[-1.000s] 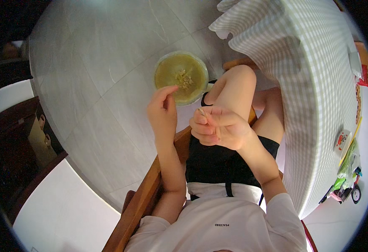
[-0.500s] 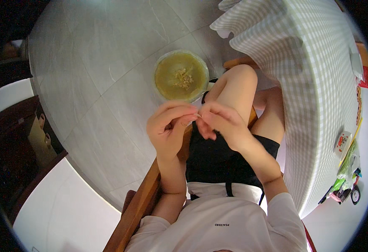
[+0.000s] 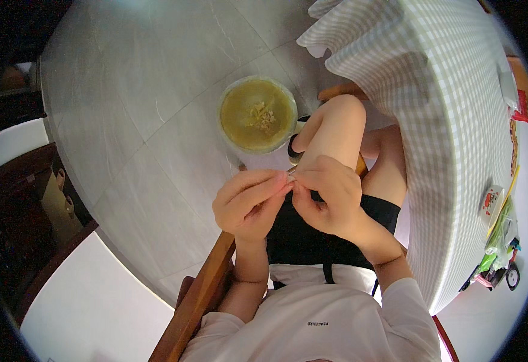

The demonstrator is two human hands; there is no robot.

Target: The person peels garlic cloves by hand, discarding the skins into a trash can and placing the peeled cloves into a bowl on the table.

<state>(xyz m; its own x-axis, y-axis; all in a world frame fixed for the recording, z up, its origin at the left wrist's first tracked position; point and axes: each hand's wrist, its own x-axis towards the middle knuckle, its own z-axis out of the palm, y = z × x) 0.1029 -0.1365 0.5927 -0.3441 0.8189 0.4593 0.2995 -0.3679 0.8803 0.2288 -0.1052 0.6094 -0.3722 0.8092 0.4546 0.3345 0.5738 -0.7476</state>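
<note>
A small thin piece (image 3: 290,177) is pinched between the left hand (image 3: 249,202) and the right hand (image 3: 327,196).
It is held at the fingertips of both hands, which are drawn in narrow and brought close together; what it is cannot be told at this size. Beneath the hands, dark shorts (image 3: 312,244) are worn. Ahead of the left hand, a round yellow-green bin (image 3: 234,110) is set on the floor (image 3: 161,114), with pale scraps (image 3: 263,116) gathered inside. To the right of the right hand, a checked tablecloth (image 3: 436,157) is hung, and a small patterned bowl (image 3: 491,202) is seen past it.
</note>
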